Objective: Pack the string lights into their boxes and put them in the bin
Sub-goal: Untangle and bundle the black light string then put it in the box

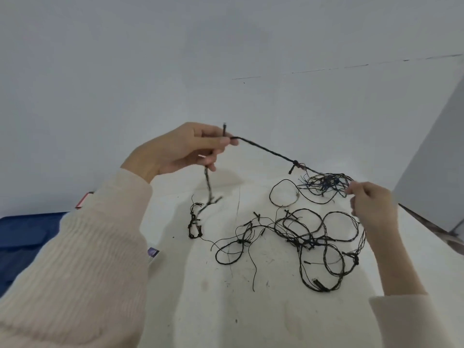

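Note:
A black string of lights [296, 237] lies in loose loops on the white table [226, 310]. My left hand [180, 149] is raised above the table and pinches a twisted length of the string; one end hangs down from it, the other runs taut to the right. My right hand [371, 204] holds a tangled bunch of the wire [326, 183] at its fingertips, just above the table. A blue bin [27, 237] shows at the left edge, partly hidden by my sleeve. A corner of a printed box [153, 254] peeks out beside my left sleeve.
A red-and-white flat item [84, 199] lies at the left behind my left arm. A grey-white wall stands behind the table. A pale panel [437, 172] rises at the right edge of the table.

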Tool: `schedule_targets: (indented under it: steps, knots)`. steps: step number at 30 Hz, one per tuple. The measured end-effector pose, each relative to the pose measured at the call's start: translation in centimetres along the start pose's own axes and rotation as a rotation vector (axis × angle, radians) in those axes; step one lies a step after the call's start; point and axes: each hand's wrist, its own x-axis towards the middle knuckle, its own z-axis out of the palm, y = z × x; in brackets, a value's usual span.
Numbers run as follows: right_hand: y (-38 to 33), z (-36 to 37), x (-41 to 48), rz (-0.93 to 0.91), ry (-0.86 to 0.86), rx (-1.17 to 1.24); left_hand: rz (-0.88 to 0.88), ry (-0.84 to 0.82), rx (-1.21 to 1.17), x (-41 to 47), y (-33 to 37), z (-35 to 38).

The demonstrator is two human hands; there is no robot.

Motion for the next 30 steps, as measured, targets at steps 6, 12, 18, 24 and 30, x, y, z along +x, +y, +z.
schedule_targets:
  steps: [6,12,18,24,30]
  knots:
    - [-6.6,1.8,-3.8,-0.335,-0.587,-0.006,0.091,-0.101,0.695,1.9,3.5,4.1]
    - [-9.3,0.6,-3.8,-0.168,-0.594,0.668,0.051,-0.073,0.575,1.4,1.8,2.6]
    - [-5.1,-2.1,-0.1,-0.054,-0.114,0.798,-0.185,-0.103,0.618,0.2,-5.4,-0.2]
    - [-4.0,0.7,-2.4,-0.326,-0.362,-0.660,-0.095,-0.111,0.826,2.0,-3.9,2.6]
    - [-7.9,3.3,-5.4,-0.303,-0.858,0.044,0.152,-0.122,0.849,3.0,-0.5,6.5]
